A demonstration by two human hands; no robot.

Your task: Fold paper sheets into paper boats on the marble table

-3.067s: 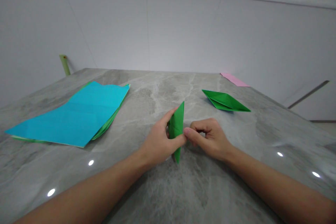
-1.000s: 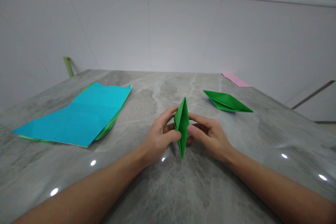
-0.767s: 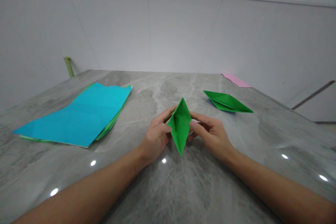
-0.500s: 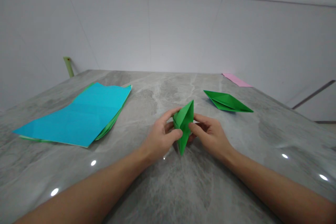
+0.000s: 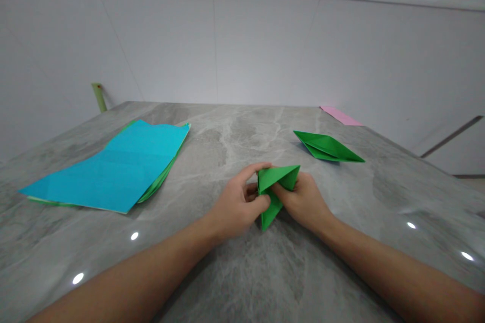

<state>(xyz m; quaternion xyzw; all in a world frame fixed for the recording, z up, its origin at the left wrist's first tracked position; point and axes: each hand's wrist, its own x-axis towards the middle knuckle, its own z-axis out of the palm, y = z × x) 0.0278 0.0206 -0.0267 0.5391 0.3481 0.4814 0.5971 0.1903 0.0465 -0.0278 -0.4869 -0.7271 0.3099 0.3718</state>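
Note:
A folded green paper piece [image 5: 276,192] is held just above the grey marble table [image 5: 242,272] at the centre. My left hand [image 5: 237,207] pinches its left side with thumb and fingers closed on it. From the right, my right hand [image 5: 303,202] grips the same piece, its fingers curled round the upper flap, which now points to the right. The lower tip of the paper points down toward the table.
A finished folded green paper shape [image 5: 328,146] lies at the right rear. A stack of sheets with a blue sheet [image 5: 109,166] on top lies at the left. A pink sheet [image 5: 341,115] rests at the far right edge by the white wall.
The green piece was upright and spread open between both hands; its top point has since been bent over to the right. Both hands closed tighter on it and dropped slightly.

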